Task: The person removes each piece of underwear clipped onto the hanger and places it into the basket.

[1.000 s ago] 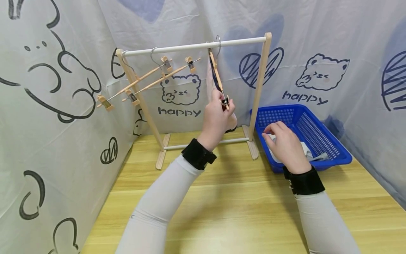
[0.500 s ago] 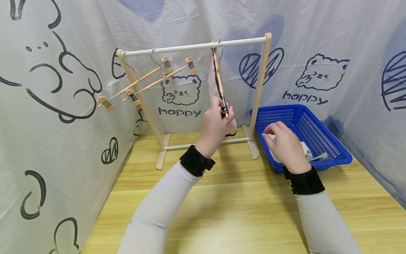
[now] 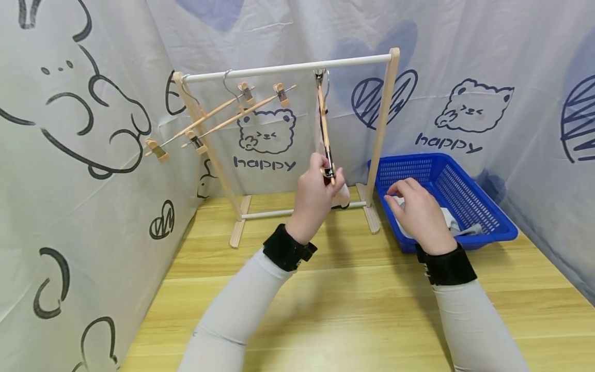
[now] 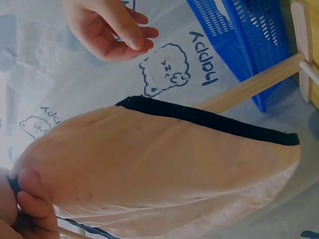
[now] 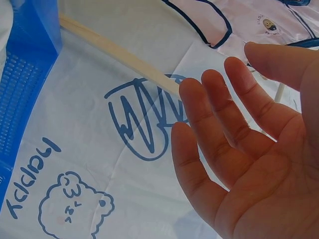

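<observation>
Hanging from the rack's white rail [image 3: 288, 66], the clip hanger [image 3: 324, 124] carries a pink garment [image 4: 164, 169]. Left hand [image 3: 316, 199]: grip pinched on the hanger's lower clip. Right hand [image 3: 420, 214]: fingers relaxed, holding nothing, over the blue basket [image 3: 483, 206] on the table [image 3: 353, 305].

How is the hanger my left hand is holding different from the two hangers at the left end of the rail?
The held hanger carries a pinkish, black-trimmed garment; the two left hangers are bare. The held hanger is seen edge-on, hanging near the rack's right post; the left hangers are tilted and lie near the left post. The left hand grips its lower clip; nothing touches the others. All are wooden with metal hooks on the same rail.
</observation>
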`<state>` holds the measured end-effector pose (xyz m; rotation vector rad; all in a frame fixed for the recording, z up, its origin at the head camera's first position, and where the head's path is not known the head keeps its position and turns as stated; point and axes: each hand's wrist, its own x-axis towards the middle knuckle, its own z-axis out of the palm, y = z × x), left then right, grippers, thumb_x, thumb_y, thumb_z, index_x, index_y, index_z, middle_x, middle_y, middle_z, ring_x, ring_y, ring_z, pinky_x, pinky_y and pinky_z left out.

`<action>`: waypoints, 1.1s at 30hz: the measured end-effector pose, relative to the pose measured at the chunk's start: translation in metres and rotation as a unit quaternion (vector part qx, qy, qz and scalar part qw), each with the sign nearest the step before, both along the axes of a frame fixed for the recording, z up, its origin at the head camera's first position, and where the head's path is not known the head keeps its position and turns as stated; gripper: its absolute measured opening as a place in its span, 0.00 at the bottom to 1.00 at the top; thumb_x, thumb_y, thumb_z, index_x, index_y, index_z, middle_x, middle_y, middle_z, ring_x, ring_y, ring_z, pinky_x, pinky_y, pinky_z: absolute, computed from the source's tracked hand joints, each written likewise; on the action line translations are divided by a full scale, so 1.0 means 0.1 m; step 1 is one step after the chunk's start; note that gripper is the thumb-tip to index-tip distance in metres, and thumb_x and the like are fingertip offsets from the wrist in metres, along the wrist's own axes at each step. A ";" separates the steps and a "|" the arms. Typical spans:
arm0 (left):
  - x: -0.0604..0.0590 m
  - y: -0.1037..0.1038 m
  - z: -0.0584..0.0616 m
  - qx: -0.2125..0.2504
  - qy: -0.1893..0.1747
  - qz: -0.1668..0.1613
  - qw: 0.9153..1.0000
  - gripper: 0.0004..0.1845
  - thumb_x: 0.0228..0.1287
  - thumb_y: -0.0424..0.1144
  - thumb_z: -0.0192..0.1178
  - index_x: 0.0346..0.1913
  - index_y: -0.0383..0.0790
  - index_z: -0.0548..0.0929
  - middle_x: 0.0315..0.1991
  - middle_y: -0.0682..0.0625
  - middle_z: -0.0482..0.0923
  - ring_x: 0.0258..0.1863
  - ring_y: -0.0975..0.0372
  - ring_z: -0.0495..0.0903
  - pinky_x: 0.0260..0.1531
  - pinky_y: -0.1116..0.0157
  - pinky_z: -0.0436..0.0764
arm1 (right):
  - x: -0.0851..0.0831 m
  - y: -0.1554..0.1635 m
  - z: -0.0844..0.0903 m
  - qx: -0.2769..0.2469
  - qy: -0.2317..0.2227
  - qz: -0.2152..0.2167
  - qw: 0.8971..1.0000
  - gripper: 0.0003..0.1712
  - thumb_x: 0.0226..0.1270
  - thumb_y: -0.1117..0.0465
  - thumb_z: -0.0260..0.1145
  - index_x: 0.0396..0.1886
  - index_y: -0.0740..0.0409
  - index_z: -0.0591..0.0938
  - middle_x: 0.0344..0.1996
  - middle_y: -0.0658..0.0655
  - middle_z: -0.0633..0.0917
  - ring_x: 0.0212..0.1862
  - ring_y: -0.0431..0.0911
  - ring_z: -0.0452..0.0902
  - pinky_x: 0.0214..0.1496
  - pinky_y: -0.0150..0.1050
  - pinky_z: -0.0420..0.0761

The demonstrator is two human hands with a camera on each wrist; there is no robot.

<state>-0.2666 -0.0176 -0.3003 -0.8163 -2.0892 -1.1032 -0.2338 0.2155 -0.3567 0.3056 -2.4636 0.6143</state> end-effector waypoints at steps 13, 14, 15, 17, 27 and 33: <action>0.15 -0.07 -0.15 0.019 -0.028 -0.033 0.999 0.10 0.70 0.30 0.59 0.41 0.32 0.67 0.27 0.40 0.80 0.20 0.58 0.80 0.18 0.74 0.77 | 0.02 -0.02 0.00 0.005 -0.004 -0.001 1.000 0.06 0.75 0.62 0.67 0.42 0.61 0.82 0.43 0.64 0.81 0.42 0.58 0.80 0.42 0.53 0.79; 0.16 -0.07 -0.16 0.021 -0.028 -0.034 0.999 0.10 0.70 0.30 0.59 0.42 0.32 0.67 0.28 0.40 0.81 0.20 0.58 0.80 0.18 0.74 0.77 | 0.02 -0.02 0.00 0.005 -0.003 0.000 1.000 0.06 0.75 0.62 0.67 0.42 0.61 0.82 0.43 0.64 0.81 0.43 0.58 0.81 0.42 0.53 0.79; 0.17 -0.08 -0.17 0.023 -0.029 -0.035 0.999 0.10 0.70 0.30 0.60 0.42 0.32 0.67 0.28 0.40 0.81 0.20 0.59 0.79 0.18 0.74 0.77 | 0.02 -0.02 0.00 0.005 -0.003 0.000 1.000 0.06 0.75 0.62 0.66 0.42 0.61 0.82 0.43 0.64 0.81 0.43 0.59 0.81 0.41 0.53 0.79; 0.18 -0.09 -0.19 0.028 -0.029 -0.038 0.998 0.10 0.70 0.30 0.60 0.42 0.31 0.67 0.28 0.40 0.81 0.19 0.59 0.79 0.17 0.73 0.77 | 0.01 -0.03 -0.01 0.006 0.000 -0.001 1.000 0.06 0.75 0.62 0.67 0.42 0.61 0.82 0.43 0.64 0.81 0.42 0.58 0.80 0.41 0.52 0.79; 0.22 -0.16 -0.25 0.038 -0.033 -0.047 0.998 0.10 0.69 0.29 0.59 0.41 0.32 0.67 0.25 0.42 0.79 0.18 0.61 0.76 0.16 0.72 0.76 | -0.01 -0.10 -0.02 0.004 0.012 0.019 1.000 0.06 0.74 0.64 0.67 0.43 0.63 0.81 0.43 0.64 0.81 0.43 0.57 0.80 0.44 0.53 0.80; 0.25 -0.19 -0.24 0.030 -0.032 -0.051 0.998 0.10 0.69 0.29 0.60 0.41 0.32 0.68 0.23 0.43 0.77 0.18 0.61 0.75 0.15 0.72 0.74 | -0.05 -0.13 -0.04 -0.009 0.041 0.039 0.998 0.07 0.73 0.66 0.67 0.47 0.65 0.81 0.45 0.64 0.80 0.45 0.57 0.80 0.45 0.53 0.80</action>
